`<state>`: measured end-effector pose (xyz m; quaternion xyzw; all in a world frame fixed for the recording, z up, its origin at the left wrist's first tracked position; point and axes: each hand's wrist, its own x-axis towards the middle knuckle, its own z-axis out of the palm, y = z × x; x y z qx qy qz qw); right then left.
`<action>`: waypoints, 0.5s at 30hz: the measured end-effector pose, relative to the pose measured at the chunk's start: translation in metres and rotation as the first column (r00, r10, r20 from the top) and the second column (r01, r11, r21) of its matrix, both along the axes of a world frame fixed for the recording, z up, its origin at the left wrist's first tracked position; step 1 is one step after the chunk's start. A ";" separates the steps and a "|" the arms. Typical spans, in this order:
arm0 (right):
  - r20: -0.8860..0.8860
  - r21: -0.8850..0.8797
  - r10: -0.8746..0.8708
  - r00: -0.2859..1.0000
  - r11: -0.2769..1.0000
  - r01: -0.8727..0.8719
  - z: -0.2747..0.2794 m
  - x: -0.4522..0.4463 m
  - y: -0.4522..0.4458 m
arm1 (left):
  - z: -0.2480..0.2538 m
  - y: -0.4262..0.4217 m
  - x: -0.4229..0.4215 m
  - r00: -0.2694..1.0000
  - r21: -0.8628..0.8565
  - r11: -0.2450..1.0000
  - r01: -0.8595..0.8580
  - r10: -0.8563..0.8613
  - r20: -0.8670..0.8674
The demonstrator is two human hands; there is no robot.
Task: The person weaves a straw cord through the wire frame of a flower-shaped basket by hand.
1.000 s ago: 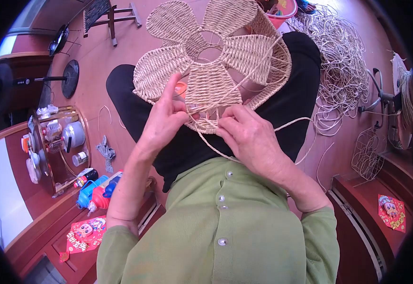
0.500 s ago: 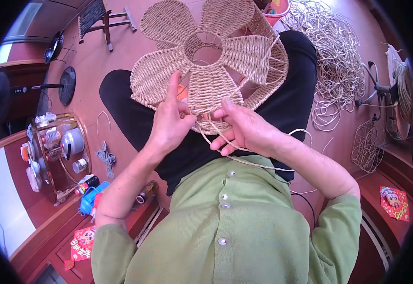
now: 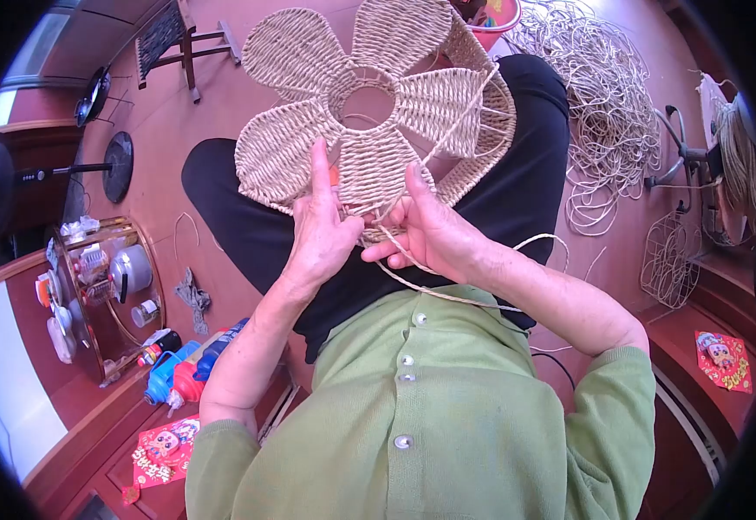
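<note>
Across the person's lap lies the flower-shaped weave (image 3: pixel 284 152), tilted, its topmost petal just cut off by the upper edge. Both hands are at its near petal and hide much of the rim there. On the left hand (image 3: pixel 322 238), the forefinger points straight along the weave while the other fingers curl; their tips are hidden, so I cannot tell if they pinch anything. The right hand (image 3: pixel 430 230) is spread wide, thumb well apart from the lower fingers. Cord (image 3: pixel 447 296) runs past those fingers and loops under the wrist. Something orange (image 3: pixel 335 176) shows through a gap beside the left forefinger, too covered to name.

Beyond the weave, a red bucket (image 3: pixel 492 36) is cut off at the top; it holds coloured things that I cannot make out. At left, a rack (image 3: pixel 92 322) carries a big jar (image 3: pixel 132 270), a small jar (image 3: pixel 145 314) and blurred smaller items. Bottles (image 3: pixel 187 383) stand below it, partly behind the left forearm. Rope (image 3: pixel 608 113) lies heaped at right, its far side cut off.
</note>
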<state>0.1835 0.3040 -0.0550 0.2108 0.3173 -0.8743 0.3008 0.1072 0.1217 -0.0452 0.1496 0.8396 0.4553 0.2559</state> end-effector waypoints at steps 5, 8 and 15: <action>-0.053 0.175 0.054 0.997 0.984 -0.044 -0.004 0.006 -0.004 | -0.002 -0.005 -0.004 0.973 -0.125 0.988 0.094 -0.118 -0.198; -0.061 0.191 0.074 0.995 0.980 -0.062 -0.003 0.004 -0.003 | 0.008 -0.003 -0.005 0.998 -0.025 0.998 0.063 -0.064 -0.014; -0.069 0.152 0.065 0.995 0.987 -0.054 -0.003 0.003 0.000 | -0.009 0.000 0.001 0.955 -0.163 0.986 0.035 -0.080 -0.285</action>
